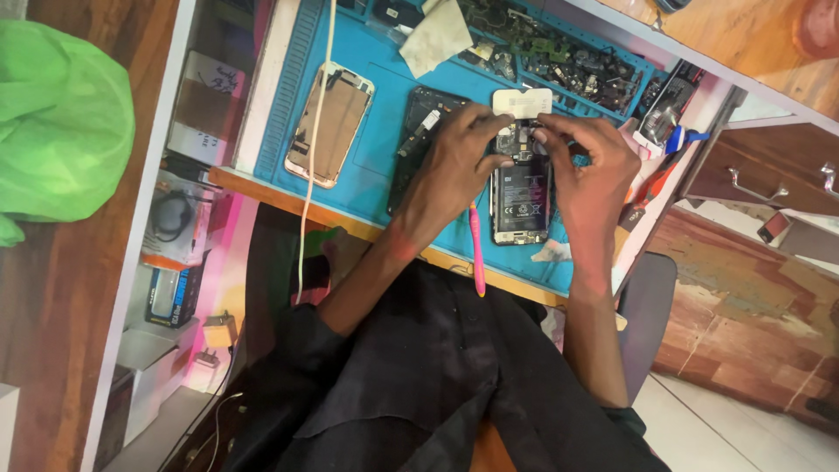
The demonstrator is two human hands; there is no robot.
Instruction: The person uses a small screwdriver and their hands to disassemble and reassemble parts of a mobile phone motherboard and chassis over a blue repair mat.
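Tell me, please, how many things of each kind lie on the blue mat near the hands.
Opened phones: 3, one under the left hand and right hand, battery showing; a dark one; a gold one
Pink tools: 1
White cloths: 1
Total: 5

The table [262, 188] carries a blue mat [384, 87]. On the mat lie an opened phone [521, 197], a dark phone back [418, 140], a gold-rimmed phone shell [329, 124], a pink tool [478, 253], a crumpled cloth [437, 37] and trays of small parts [559, 57]. A white cable [316, 131] crosses the mat.
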